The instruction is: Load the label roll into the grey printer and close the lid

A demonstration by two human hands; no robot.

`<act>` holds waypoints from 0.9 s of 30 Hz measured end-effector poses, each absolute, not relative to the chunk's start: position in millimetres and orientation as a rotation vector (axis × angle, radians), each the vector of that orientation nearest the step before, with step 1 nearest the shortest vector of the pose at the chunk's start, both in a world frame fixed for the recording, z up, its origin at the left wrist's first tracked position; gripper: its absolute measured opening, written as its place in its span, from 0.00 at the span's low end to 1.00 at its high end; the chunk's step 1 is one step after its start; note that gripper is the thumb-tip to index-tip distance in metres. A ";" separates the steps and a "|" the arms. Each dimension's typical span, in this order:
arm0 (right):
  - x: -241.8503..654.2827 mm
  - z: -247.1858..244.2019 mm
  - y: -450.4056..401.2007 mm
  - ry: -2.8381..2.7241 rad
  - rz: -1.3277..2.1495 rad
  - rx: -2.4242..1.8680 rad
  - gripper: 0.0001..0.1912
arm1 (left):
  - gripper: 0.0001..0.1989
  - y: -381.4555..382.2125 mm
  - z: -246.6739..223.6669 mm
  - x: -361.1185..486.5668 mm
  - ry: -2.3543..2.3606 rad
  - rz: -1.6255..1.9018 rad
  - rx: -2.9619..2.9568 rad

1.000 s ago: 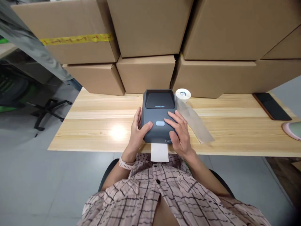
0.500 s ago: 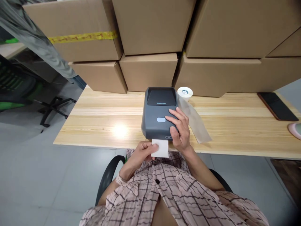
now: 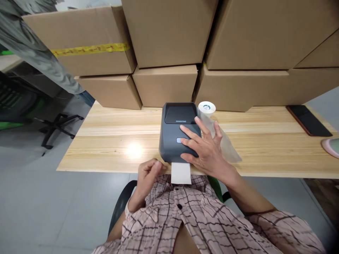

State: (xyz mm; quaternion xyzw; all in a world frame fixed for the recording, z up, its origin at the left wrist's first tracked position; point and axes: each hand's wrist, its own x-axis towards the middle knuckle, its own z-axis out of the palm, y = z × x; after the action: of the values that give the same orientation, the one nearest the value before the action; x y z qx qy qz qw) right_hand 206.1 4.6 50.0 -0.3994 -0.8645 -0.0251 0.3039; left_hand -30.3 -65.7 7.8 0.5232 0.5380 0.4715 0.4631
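A dark grey label printer [image 3: 169,132] stands at the table's front edge. From its front slot a blank white label [image 3: 181,173] hangs over the edge. My right hand [image 3: 205,148] is spread open over the printer's top, with one fingertip at the light-blue button [image 3: 178,140]. To the left of the label, apart from it, my left hand [image 3: 148,174] rests at the table edge with its fingers curled in; nothing shows in them. Behind the printer at the right is a white label roll [image 3: 207,108], and a pale paper strip [image 3: 229,146] runs forward from it, partly hidden by my right hand.
Stacked cardboard boxes [image 3: 169,33] line the back of the wooden table [image 3: 111,141]. A phone [image 3: 309,120] and a pink-rimmed object [image 3: 331,147] lie at the right. An office chair [image 3: 57,123] stands on the floor at the left.
My left hand has let go of the label and moved left, its fingers curling. My right hand has shifted left across the printer and spread, one finger now reaching the button.
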 end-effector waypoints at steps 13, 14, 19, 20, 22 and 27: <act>220.6 47.9 4.3 -1.998 0.332 -0.946 0.42 | 0.24 -14.4 27.5 -19.8 1.246 1.574 1.496; 220.4 57.9 15.4 -2.013 0.315 -0.927 0.42 | 0.23 -3.7 30.1 -21.6 1.255 1.607 1.467; 216.5 107.4 98.1 -1.972 0.234 -0.907 0.41 | 0.28 51.1 35.6 -27.4 1.290 1.423 1.430; 215.6 115.3 117.2 -1.958 0.220 -0.920 0.40 | 0.32 58.9 34.8 -26.9 1.307 1.337 1.436; 214.1 127.9 152.1 -1.937 0.201 -0.955 0.37 | 0.39 69.8 31.1 -24.1 1.316 1.191 1.458; 209.5 135.7 177.0 -1.856 0.022 -1.028 0.37 | 0.47 80.2 17.3 -15.7 1.228 1.097 1.492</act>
State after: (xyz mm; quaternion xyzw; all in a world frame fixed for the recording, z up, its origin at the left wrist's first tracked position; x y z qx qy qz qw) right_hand 209.5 177.0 135.7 -0.4229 -0.7635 0.0091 0.4880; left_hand -15.7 80.2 17.3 0.6017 0.4954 0.4424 0.4437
